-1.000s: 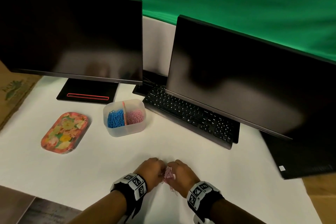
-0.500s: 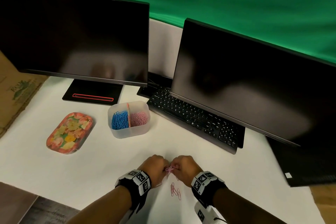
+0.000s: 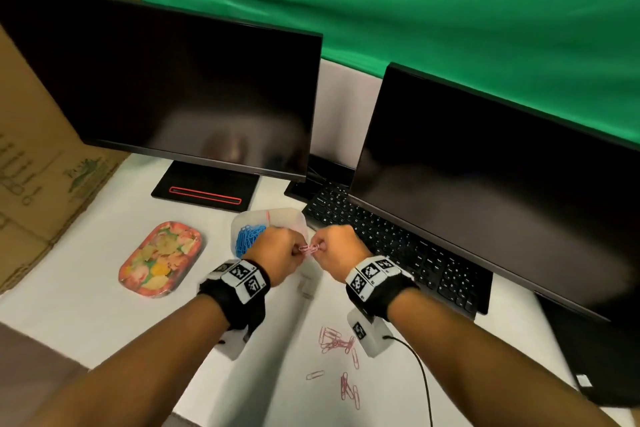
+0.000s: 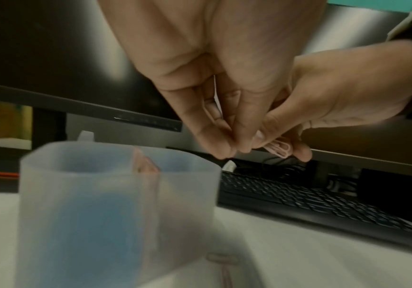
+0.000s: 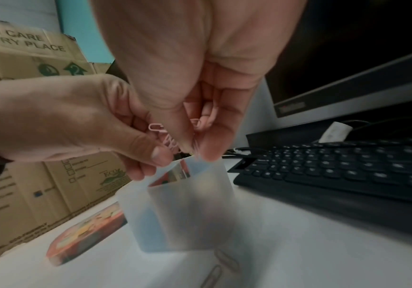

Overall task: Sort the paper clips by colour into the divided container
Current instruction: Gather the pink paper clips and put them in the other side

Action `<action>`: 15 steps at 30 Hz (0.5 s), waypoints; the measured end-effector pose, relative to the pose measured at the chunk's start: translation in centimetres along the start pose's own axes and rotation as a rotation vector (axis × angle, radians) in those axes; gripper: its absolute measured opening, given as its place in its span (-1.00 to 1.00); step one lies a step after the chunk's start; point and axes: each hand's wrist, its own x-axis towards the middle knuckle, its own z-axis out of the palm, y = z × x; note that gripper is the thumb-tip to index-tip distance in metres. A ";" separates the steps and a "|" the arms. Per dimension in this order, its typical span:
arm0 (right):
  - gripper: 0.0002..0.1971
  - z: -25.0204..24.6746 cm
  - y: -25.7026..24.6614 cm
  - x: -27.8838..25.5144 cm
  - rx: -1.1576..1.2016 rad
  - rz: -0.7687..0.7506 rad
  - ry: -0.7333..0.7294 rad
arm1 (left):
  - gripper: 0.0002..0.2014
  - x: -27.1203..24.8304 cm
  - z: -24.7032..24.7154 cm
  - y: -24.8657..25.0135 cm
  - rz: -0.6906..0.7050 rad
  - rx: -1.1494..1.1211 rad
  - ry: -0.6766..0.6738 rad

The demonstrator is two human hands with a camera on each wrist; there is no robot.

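Observation:
Both hands hover just above the translucent divided container, over its right side. Between them they pinch a small bunch of pink paper clips. The left hand grips the bunch from the left and the right hand from the right, both with curled fingers. Blue clips fill the left compartment; the hands hide the right one. In the left wrist view the pink clips stick out between the right hand's thumb and fingers, above the container. Several loose pink clips lie on the white table near me.
A floral tray lies left of the container. A black keyboard and two dark monitors stand close behind and to the right. Cardboard boxes line the left edge. A cable trails from the right wrist.
Both hands have lifted from the near table and moved forward to above the container, carrying a pinch of pink clips. Several pink clips stayed behind on the table.

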 end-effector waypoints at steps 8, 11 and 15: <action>-0.80 0.7 -3.5 5.2 0.018 0.084 -0.002 | -0.84 4.0 -1.5 -2.1 -0.204 0.103 -0.037; -0.65 1.1 -3.1 5.4 0.235 0.134 0.002 | -0.84 4.5 -0.8 -2.6 -0.252 0.094 -0.052; -0.68 0.7 -0.8 3.4 0.364 0.117 0.138 | -0.82 3.9 -0.4 -2.9 -0.248 0.059 0.050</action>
